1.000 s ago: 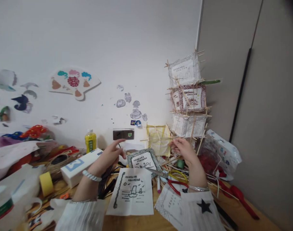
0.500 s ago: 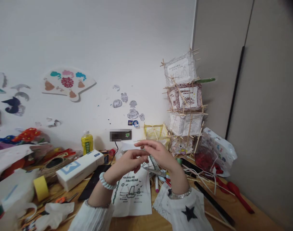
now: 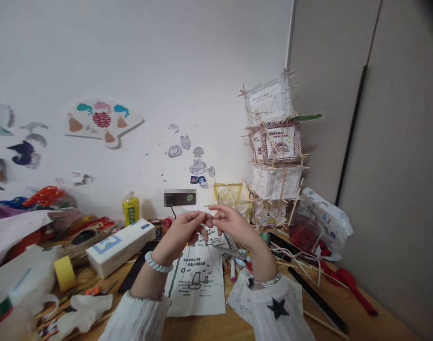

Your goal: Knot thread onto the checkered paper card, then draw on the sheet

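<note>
Above the desk, my left hand [image 3: 188,228] and my right hand [image 3: 234,227] meet at the fingertips. The left thumb and index finger are pinched together beside the right fingers; anything between them is too small to see. My right hand is open, its index finger stretched left and the others loosely bent and apart. Below them lies a white sheet [image 3: 198,303] with a sailboat drawing and writing. Scissors [image 3: 228,251] lie under my right hand, beside a marker with a pink end [image 3: 233,269]. Another patterned paper [image 3: 239,291] lies partly under my right sleeve.
A stacked stick-and-paper lantern tower [image 3: 276,142] stands at the back right, beside a yellow frame [image 3: 232,192]. Leftward are a white box [image 3: 120,246], yellow tape [image 3: 64,273], twine [image 3: 74,248] and a drink bottle [image 3: 131,210]. A red-handled tool [image 3: 356,291] lies at right.
My left hand has moved up and its fingers have drawn in to meet the right fingertips. My right fingers have bent downward a little. The view has shifted slightly.
</note>
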The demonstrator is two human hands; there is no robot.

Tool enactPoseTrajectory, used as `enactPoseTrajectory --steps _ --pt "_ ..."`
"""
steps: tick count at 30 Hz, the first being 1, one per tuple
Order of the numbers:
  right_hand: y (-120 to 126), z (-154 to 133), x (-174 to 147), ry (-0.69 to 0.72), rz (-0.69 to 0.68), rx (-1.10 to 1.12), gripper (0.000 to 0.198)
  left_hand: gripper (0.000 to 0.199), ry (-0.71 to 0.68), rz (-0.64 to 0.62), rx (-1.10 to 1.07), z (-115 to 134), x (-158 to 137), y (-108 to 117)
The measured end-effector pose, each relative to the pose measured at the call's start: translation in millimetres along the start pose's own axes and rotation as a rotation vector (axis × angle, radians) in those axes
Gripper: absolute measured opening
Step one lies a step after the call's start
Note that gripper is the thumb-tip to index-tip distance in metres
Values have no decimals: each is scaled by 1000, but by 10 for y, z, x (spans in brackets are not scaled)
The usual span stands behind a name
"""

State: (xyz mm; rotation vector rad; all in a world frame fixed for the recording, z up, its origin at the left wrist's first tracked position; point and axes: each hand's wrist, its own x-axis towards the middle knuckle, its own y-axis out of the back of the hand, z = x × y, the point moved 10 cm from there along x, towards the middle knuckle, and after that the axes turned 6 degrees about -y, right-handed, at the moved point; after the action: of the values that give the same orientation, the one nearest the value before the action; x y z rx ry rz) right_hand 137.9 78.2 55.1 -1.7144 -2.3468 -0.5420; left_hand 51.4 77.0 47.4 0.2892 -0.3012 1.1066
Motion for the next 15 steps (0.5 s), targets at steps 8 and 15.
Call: enactPoseTrajectory --steps 8,15 --pt "-143 -89 -179 -15 -240 -89 17 22 -93 258 -328 -21 42 251" --pt "-247 42 -201 -44 -360 -255 14 19 -165 212 -414 75 30 203"
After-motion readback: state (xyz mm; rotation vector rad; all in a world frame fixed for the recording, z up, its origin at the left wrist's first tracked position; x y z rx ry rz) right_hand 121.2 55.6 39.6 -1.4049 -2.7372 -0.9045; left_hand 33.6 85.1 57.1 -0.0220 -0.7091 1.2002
